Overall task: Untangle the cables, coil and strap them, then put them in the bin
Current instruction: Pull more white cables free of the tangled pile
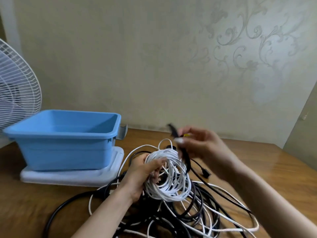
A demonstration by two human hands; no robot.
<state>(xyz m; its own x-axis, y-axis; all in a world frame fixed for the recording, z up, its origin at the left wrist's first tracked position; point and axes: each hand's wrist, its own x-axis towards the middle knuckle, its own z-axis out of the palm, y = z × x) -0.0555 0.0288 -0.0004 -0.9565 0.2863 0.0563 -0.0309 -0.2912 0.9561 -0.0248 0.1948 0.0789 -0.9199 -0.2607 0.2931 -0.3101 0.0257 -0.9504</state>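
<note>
- White coil, centre of frame, a little below the middle: many loops bunched together, held up over the loose pile.
- Left hand grips the coil's left side, fingers curled in through the loops.
- Right hand, just upper right of the coil, pinches a black strap between thumb and fingertips. The strap hangs down across the coil's right side. This area is blurred; there is a yellow speck by the fingers, can't tell what.
- Step in hand, as I read it: strapping the white coil. To do it well:
  - Keep the left grip firm so the loops don't spring.
  - Pass the strap through the coil's middle and wrap all the turns at one spot.
  - Cinch it snug, not crushing.
  - Check that no black lead from below gets caught in the wrap.
- Tangle of black and white cables, lower centre to lower right, lies directly under the coil. A black plug lies just right of the coil. Snag risk if the coil dips.
- Blue bin, left of centre, open top, stands on a pale lid near the left hand. The coil must lift over the bin's right rim.
- Wooden table: its far edge meets the wall, and the near edge is out of frame. The right side looks to offer the most working room.
- Fan, upper left, stands close behind the bin, so keep swings low there.
</note>
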